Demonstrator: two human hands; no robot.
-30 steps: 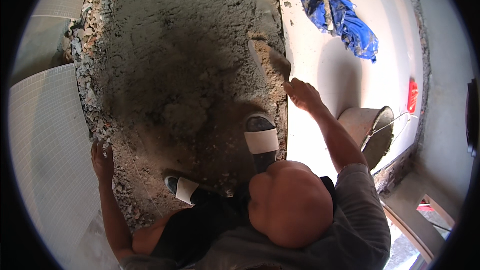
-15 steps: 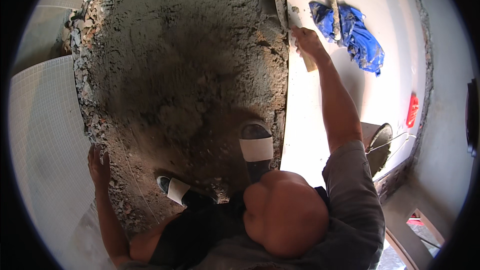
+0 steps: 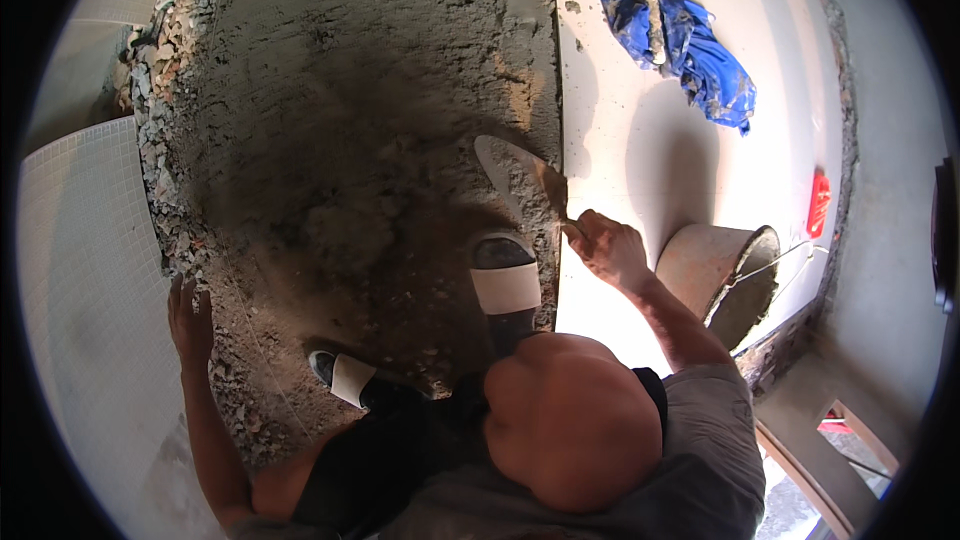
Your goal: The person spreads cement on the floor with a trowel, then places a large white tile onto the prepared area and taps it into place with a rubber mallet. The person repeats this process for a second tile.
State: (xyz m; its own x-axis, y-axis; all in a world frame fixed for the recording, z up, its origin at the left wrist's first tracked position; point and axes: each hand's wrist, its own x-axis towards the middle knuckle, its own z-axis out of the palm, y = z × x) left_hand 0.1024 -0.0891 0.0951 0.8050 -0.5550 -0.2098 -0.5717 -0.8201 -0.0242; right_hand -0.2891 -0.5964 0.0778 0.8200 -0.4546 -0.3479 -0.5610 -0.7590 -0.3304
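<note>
My right hand (image 3: 608,248) is closed around the handle of a trowel (image 3: 512,170) at the left edge of a pale board (image 3: 590,300). The trowel's blade reaches left over the grey mortar (image 3: 330,20), close in front of my right shoe; the fist hides most of its handle. My left hand (image 3: 190,325) is empty, its fingers stretched out. It rests by the edge of the light tiled surface (image 3: 80,270), beside broken rubble (image 3: 160,100). In the middle, the mortar surface is rough and dark with shadow.
On the board lie a hammer (image 3: 652,10) and a muddy blue cloth (image 3: 718,80). A mortar-caked bucket (image 3: 700,260) lies tipped on its side, near a red object (image 3: 819,205). My two shoes (image 3: 505,285) stand on the rough ground, where a thin string runs at left.
My right hand has drawn the trowel back toward me along the board's edge, from the far mortar to near my right shoe. My left hand has stayed almost where it was.
</note>
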